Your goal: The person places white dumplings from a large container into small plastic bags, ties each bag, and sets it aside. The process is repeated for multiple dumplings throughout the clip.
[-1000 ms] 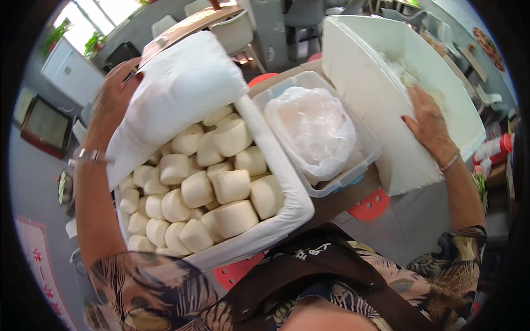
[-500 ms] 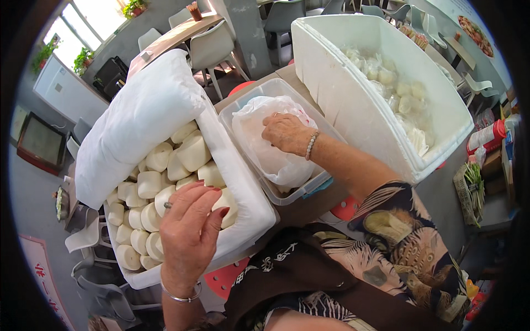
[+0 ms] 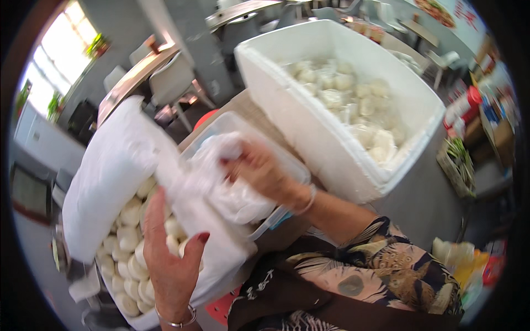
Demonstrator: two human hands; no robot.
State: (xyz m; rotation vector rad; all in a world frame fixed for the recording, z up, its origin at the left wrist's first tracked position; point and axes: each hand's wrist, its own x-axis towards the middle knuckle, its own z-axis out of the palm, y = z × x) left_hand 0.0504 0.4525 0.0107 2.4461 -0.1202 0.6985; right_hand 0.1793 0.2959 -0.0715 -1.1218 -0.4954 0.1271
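A white foam box (image 3: 221,256) at my lower left is full of round white buns (image 3: 130,212), with a thick white cover (image 3: 110,176) folded back over its far side. My left hand (image 3: 171,262) lies palm down on the buns by the box's right wall; what is under the palm is hidden. A clear plastic tub (image 3: 279,157) stands beside that box, stuffed with thin plastic bags (image 3: 237,198). My right hand (image 3: 259,171) is in the tub, fingers curled into the bags.
A big white foam box (image 3: 309,132) at the upper right holds more pale buns (image 3: 353,99). A red-capped bottle (image 3: 464,105) and a basket of greens (image 3: 458,160) stand at the right. White chairs (image 3: 171,83) and a table are behind.
My left hand has slid down toward the foam box's right wall. My right hand has closed further into the bags. The view has swung left and closer.
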